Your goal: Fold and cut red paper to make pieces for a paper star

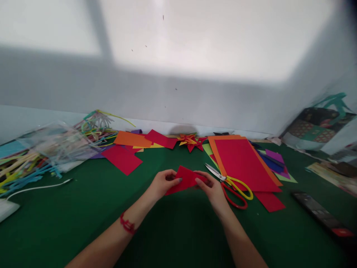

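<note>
Between my two hands is a piece of red paper [184, 178], with a crease or fold showing near its middle. My left hand [165, 183] pinches its left side, thumb on top. My right hand [208, 185] grips the right side, its thumb lying on the paper and the fingers mostly hidden behind. Just right of my right hand lie scissors [229, 179] with one yellow and one red handle, blades slightly apart. Their handles rest partly on a stack of red sheets [242, 160] over orange ones. Beyond my hands, red and orange paper stars [191, 142] lie by the wall.
Red and orange paper pieces [122, 158] lie at the back left. Further left are a clear plastic bag [63, 143] and colourful strips [36, 169], with a white cable [39, 188] in front. At right are a black remote [320, 212] and a patterned bag [318, 124]. A green cloth [92, 212] covers the table.
</note>
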Action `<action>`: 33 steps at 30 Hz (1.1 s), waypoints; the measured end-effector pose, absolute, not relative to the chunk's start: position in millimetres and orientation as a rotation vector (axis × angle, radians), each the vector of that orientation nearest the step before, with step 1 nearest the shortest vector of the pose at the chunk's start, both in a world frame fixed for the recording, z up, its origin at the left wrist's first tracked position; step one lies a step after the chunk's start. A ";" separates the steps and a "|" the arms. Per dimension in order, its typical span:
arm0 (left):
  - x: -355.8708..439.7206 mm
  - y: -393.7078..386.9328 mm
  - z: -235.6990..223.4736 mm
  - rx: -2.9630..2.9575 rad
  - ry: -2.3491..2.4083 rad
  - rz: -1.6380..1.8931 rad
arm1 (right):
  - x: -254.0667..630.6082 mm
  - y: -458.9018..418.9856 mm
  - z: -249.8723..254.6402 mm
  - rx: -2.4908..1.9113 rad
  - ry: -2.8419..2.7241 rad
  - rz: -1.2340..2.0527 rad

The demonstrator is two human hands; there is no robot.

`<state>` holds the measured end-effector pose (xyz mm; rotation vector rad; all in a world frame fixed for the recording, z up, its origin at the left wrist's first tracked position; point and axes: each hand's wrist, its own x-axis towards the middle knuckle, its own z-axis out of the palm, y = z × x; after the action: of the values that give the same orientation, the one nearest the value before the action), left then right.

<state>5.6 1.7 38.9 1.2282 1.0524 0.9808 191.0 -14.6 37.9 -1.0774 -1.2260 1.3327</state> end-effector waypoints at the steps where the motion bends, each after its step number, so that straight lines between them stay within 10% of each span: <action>1: 8.2 1.2 37.8 1.175 1.049 1.004 | 189.7 -14.6 37.4 -1.061 -1.165 1.357; 33: 24.8 -34.2 67.3 2.254 1.147 0.894 | 190.1 -18.0 37.1 -1.024 -1.227 1.314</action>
<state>24.8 -34.2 67.3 2.2541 1.1471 0.8943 190.1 -18.0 37.1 -1.0238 -1.2269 1.3135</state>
